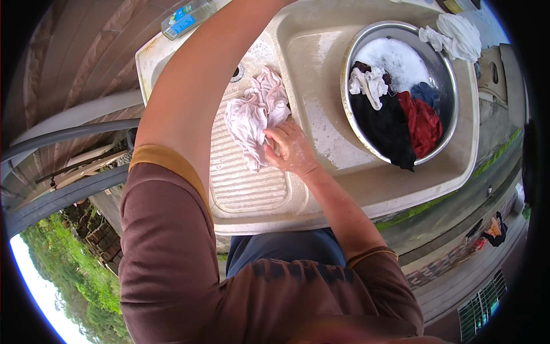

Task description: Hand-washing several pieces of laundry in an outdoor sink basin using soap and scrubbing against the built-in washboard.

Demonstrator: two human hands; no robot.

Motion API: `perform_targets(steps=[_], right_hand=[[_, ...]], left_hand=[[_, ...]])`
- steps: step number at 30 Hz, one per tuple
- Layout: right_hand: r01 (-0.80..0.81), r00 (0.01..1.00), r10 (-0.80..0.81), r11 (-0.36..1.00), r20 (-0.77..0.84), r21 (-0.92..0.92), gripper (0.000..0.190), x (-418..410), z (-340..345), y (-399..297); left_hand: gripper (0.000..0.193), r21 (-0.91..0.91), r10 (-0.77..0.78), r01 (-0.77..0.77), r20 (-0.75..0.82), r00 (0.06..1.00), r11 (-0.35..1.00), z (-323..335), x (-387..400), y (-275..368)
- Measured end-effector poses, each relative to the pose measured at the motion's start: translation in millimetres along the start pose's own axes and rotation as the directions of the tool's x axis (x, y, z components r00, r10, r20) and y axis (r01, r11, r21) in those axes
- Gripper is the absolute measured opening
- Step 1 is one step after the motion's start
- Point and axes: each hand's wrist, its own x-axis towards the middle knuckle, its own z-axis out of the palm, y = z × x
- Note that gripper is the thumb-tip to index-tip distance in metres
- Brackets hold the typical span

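Note:
My left arm reaches across the washboard to the top edge of the picture, and its hand is out of view. At the right edge of a wet, bunched pale pink garment (pixel 258 112), my right hand (pixel 290 148) holds the cloth with bent fingers. Its thumb and index finger lie against the fabric, while the other fingertips are partly hidden. The garment lies crumpled on the ribbed washboard (pixel 249 189) of a stone-like laundry sink (pixel 326 129). Above it, a drain hole (pixel 236 74) shows partly behind my left forearm.
A steel basin (pixel 346 92) in the right-hand trough holds suds (pixel 391 56), a black cloth (pixel 380 129), a red cloth (pixel 421 124), a blue cloth (pixel 424 93) and a white cloth (pixel 370 85). Another white cloth (pixel 459 38) hangs over its rim. A labelled clear bottle (pixel 184 21) lies upper left.

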Motion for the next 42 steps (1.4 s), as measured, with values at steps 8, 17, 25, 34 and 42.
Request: perform_targets(steps=[8,17,25,34,42], right_hand=[[0.047,0.991,-0.036,0.995,0.125,-0.09,0.037,2,-2,-5],[0.016,0.994,0.033,0.903,0.105,-0.43,0.071,8,23,-20],[-0.34,0.936,0.35,0.925,-0.032,0.172,0.048,35,38,2],[-0.606,0.796,0.586,0.773,-0.152,-0.188,0.031,96,82,25],[-0.224,0.947,0.311,0.819,0.08,-0.528,0.032,57,87,-14]], left_hand=[[0.032,-0.362,-0.184,0.249,0.204,0.962,0.898,45,-235,27],[0.028,-0.317,-0.351,0.332,-0.005,0.936,0.888,84,-262,29],[0.012,-0.929,-0.647,0.323,0.359,0.672,-0.181,34,-289,2],[0.027,-0.586,-0.633,0.543,0.065,0.771,0.601,73,-326,-9],[0.029,-0.544,-0.608,0.576,0.143,0.781,0.61,69,-347,19]])
